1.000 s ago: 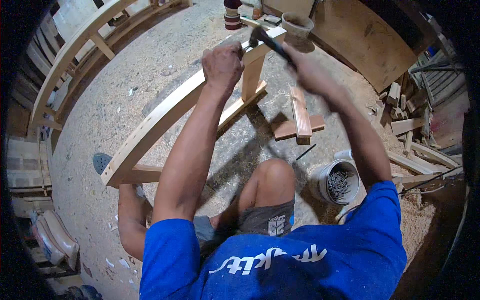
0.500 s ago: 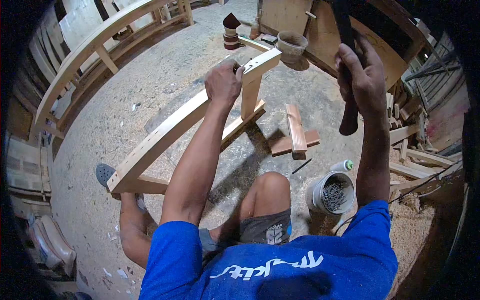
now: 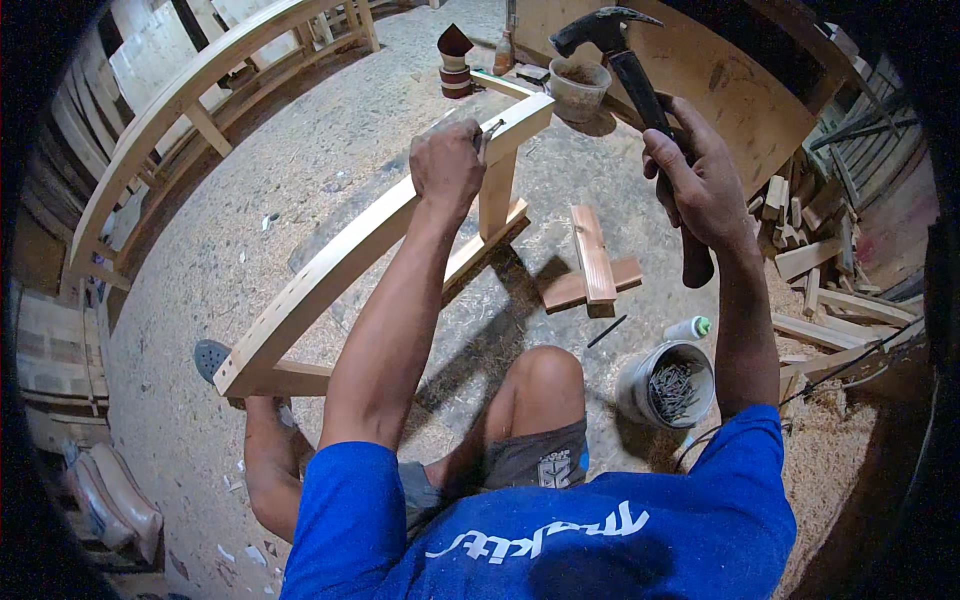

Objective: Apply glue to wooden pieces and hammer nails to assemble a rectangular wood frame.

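Note:
My right hand (image 3: 695, 175) is wrapped round the handle of a claw hammer (image 3: 638, 88), raised on the right with its dark head uppermost. My left hand (image 3: 447, 172) rests closed on the upper beam of a pale wooden frame (image 3: 335, 262), near its far end. A thin metal nail (image 3: 494, 127) shows at the fingers of that hand, over the beam's top face; most of the grip is hidden by the hand's back. The frame leans from the lower left toward the middle, with a short upright post under the far end. A row of small marks runs along its near end.
Right of my knee stands a white bucket of nails (image 3: 672, 385), beside a green-capped white bottle (image 3: 688, 328). Two crossed boards (image 3: 593, 255) lie ahead on the floor. Farther off are a round tub (image 3: 578, 92) and, at right, a pile of wood offcuts (image 3: 800, 215).
The hammer has come down and left with my right hand, and its head is now in view. My left hand stays on the beam.

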Demonstrator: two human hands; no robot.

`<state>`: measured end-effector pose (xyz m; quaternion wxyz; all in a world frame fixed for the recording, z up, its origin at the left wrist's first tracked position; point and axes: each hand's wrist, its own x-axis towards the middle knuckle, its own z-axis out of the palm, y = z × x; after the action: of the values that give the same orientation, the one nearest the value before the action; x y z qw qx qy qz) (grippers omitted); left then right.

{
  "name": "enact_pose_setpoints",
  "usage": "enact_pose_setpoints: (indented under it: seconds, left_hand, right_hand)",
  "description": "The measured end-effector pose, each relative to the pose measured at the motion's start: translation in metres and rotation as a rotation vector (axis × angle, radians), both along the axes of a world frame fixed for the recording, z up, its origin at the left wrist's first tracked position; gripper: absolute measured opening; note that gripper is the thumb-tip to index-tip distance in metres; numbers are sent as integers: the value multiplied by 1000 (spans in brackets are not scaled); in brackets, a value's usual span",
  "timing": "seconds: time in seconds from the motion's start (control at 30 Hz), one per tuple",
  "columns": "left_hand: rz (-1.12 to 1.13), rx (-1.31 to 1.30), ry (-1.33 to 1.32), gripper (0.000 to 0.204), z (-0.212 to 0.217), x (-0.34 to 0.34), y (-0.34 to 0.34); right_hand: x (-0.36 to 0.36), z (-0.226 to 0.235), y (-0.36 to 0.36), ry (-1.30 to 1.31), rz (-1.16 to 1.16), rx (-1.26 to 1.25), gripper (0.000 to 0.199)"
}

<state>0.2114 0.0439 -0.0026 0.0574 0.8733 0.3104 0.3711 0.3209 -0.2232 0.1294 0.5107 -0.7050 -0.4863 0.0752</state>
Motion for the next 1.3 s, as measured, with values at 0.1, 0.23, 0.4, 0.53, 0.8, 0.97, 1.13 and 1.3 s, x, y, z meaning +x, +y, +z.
enact_pose_setpoints:
  seconds: [0.1, 0.23, 0.4, 0.53, 0.8, 0.97, 1.13, 1.3]
  left_hand:
    - [8, -41, -4, 22, 3, 2, 3]
    - [5, -88, 26, 23, 6, 2, 2]
    - [-15, -12, 16, 22, 4, 2, 1]
    - [-46, -43, -7, 22, 0, 2, 2]
    - [-27, -100, -18, 20, 11, 5, -7]
    - [-14, -142, 23, 19, 8, 7, -7]
    - [-34, -135, -6, 17, 3, 7, -6]
    - [-67, -97, -80, 10, -2, 7, -6]
  right_hand:
    - [6, -8, 7, -29, 15, -5, 39]
    - [14, -11, 17, -89, 46, -8, 41]
    - [26, 39, 19, -456, -131, 442, 37]
    - [19, 58, 29, -575, -139, 828, 36]
    - [36, -70, 83, -480, 46, -270, 42]
    - [36, 42, 46, -490, -95, 462, 23]
    - [3, 28, 52, -515, -182, 386, 23]
    - [30, -115, 26, -86, -108, -386, 41]
